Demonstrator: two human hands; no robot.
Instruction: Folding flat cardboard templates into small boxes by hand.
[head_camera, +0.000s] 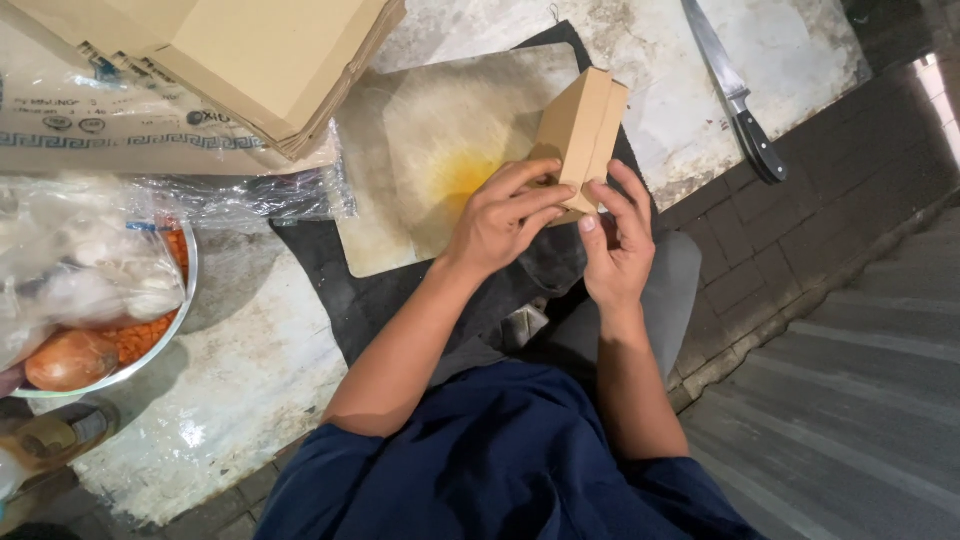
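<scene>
Both hands, left hand (505, 215) and right hand (615, 245), pinch a folded cardboard box (580, 130) above a stained cutting board (430, 150); loosened fingers could drop it there.

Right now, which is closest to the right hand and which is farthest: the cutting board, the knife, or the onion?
1. Cutting board: just beyond the right hand, under the small cardboard box both hands hold.
2. Knife: farther off, up at the top right.
3. Onion: farthest, in the bowl at far left.
</scene>
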